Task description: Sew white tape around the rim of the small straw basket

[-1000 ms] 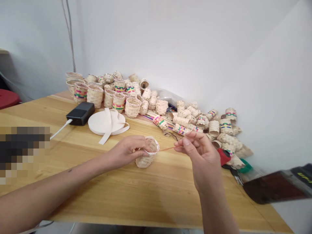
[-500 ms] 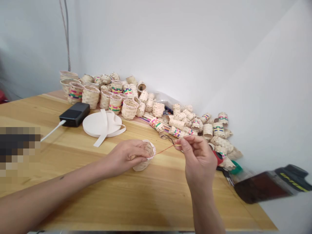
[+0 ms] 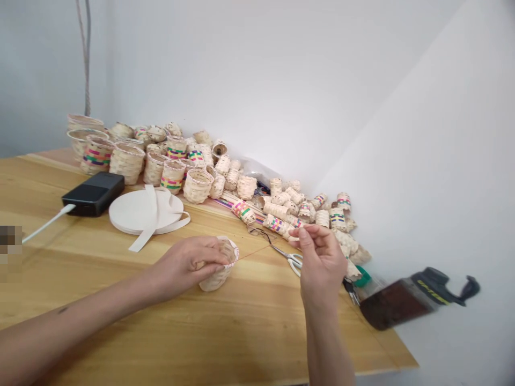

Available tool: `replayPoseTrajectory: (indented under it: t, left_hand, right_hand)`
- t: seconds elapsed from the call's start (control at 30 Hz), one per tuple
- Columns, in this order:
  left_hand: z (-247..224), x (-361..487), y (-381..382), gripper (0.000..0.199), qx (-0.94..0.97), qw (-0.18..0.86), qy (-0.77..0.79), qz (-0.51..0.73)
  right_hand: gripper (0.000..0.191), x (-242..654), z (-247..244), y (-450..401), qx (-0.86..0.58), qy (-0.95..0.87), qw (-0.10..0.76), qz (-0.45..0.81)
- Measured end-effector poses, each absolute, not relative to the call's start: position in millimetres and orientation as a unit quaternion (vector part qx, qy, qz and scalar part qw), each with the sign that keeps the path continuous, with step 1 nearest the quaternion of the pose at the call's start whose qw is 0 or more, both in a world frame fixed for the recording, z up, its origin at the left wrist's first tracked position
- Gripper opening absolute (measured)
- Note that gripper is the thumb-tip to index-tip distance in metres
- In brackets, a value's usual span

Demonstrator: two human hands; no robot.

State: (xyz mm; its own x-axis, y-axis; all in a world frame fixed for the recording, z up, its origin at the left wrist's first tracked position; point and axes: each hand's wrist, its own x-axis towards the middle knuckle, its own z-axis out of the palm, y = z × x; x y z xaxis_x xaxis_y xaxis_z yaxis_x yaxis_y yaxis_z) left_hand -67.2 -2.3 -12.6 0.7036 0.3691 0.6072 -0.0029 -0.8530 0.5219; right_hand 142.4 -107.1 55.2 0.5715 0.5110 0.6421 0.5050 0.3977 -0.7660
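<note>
Pale wall (image 3: 257,80) at the back, wooden table (image 3: 249,338) in front, and a whole heap of finished-looking woven baskets (image 3: 127,163) piled along the wall side. The small basket (image 3: 215,281) being worked on is set near the middle of the table, between the two hands, mouth tipped a bit to the right. Its rim is edged with a white strip (image 3: 235,251) with reddish stitches over it.

The basket is gripped by the left hand (image 3: 191,265), fingers hooked over into the mouth and thumb pressed on the near side. A thin reddish thread (image 3: 255,252) is run from the rim across to the right hand (image 3: 319,260), where thumb and forefinger are closed in a pinch on it. Whether a needle is also held there can't be told; it's too small to make out.

For a neat result, imo the thread is best drawn out smoothly and stopped once the stitch is snug, since thin walls could be puckered by a hard yank. The strip should be held flat under the left thumb. Also, the scissors (image 3: 295,262) are lying just beside the right hand, so snagging on them should be watched for.
</note>
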Motion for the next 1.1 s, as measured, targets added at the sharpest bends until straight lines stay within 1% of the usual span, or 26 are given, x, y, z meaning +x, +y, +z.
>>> replayPoseTrajectory:
  t: [0.13, 0.2, 0.3, 0.37, 0.4, 0.47, 0.53, 0.6, 0.67, 0.7, 0.77, 0.9, 1.0, 1.1]
  left_hand:
    - [-14.9, -66.8, -1.7, 0.019, 0.887, 0.25, 0.102, 0.375]
    - [-14.9, -66.6, -1.5, 0.019, 0.888, 0.26, 0.101, 0.365]
    - [-10.9, -67.5, -2.0, 0.016, 0.884, 0.288, 0.095, 0.355]
    - [-5.2, -69.3, -3.2, 0.018, 0.866, 0.314, 0.117, 0.371]
    - [-1.8, -70.4, -4.2, 0.023, 0.851, 0.331, 0.144, 0.382]
    - [5.1, -72.5, -6.6, 0.035, 0.803, 0.391, 0.202, 0.402]
    - [9.7, -73.4, -9.1, 0.048, 0.735, 0.509, 0.206, 0.399]
    - [10.4, -72.8, -10.8, 0.06, 0.653, 0.643, 0.135, 0.377]
    - [7.8, -71.0, -11.7, 0.069, 0.591, 0.727, 0.067, 0.343]
    - [5.9, -69.9, -11.9, 0.07, 0.571, 0.751, 0.047, 0.328]
    - [2.0, -67.8, -11.7, 0.065, 0.546, 0.779, 0.028, 0.307]
    - [-2.2, -64.8, -10.4, 0.053, 0.532, 0.799, 0.016, 0.281]
    - [-3.4, -63.6, -9.5, 0.049, 0.535, 0.795, 0.05, 0.28]
    - [-4.1, -62.4, -9.6, 0.049, 0.548, 0.782, 0.083, 0.287]
  right_hand:
    - [0.014, 146.8, 56.3, -107.9, -0.553, -0.473, 0.685, 0.032]
    - [0.018, 146.2, 54.4, -107.7, -0.554, -0.49, 0.671, 0.058]
    - [0.028, 141.7, 51.3, -107.1, -0.576, -0.532, 0.616, 0.077]
    - [0.025, 136.1, 51.2, -106.5, -0.598, -0.563, 0.566, 0.074]
    - [0.022, 132.5, 51.8, -105.8, -0.604, -0.577, 0.544, 0.073]
    - [0.017, 123.6, 53.6, -103.5, -0.602, -0.608, 0.512, 0.081]
    - [0.014, 113.5, 54.8, -99.6, -0.588, -0.638, 0.489, 0.094]
    - [0.014, 103.5, 54.4, -94.5, -0.569, -0.668, 0.469, 0.101]
    - [0.013, 95.2, 52.4, -89.1, -0.551, -0.693, 0.456, 0.093]
    - [0.012, 92.0, 51.0, -86.7, -0.544, -0.702, 0.452, 0.087]
    - [0.012, 87.7, 48.2, -83.4, -0.536, -0.712, 0.447, 0.071]
    - [0.014, 86.4, 42.9, -82.7, -0.546, -0.713, 0.436, 0.066]
    - [0.014, 88.5, 37.6, -84.8, -0.559, -0.693, 0.446, 0.093]
    - [0.014, 89.9, 30.2, -86.7, -0.563, -0.662, 0.471, 0.151]
